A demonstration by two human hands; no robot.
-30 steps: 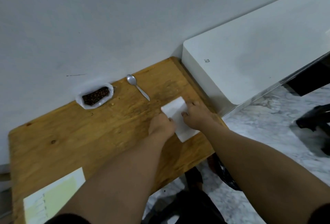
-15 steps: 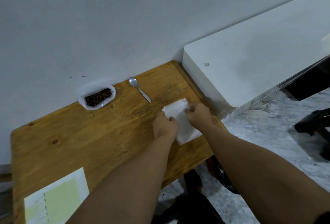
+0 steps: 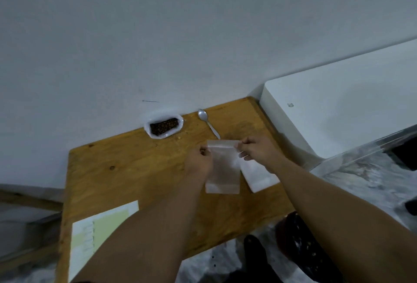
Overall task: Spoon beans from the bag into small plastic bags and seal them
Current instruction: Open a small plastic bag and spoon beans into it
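Observation:
A small clear plastic bag [image 3: 223,170] hangs upright above the wooden table [image 3: 135,170]. My left hand [image 3: 199,162] pinches its top left corner and my right hand [image 3: 257,150] pinches its top right corner. A white stack of more small bags [image 3: 259,175] lies flat on the table under my right wrist. The open white bag of dark beans [image 3: 164,126] rests against the wall at the table's far edge. A metal spoon [image 3: 208,122] lies to the right of it, bowl toward the wall.
A white cabinet top [image 3: 338,111] adjoins the table on the right. A white and yellow paper sheet [image 3: 99,231] lies at the near left. The wall runs along the far edge. Marble floor and dark objects show below on the right.
Both hands have lifted one clear bag off the white stack and now hold it up by its top corners. The view has tilted, showing more of the wall.

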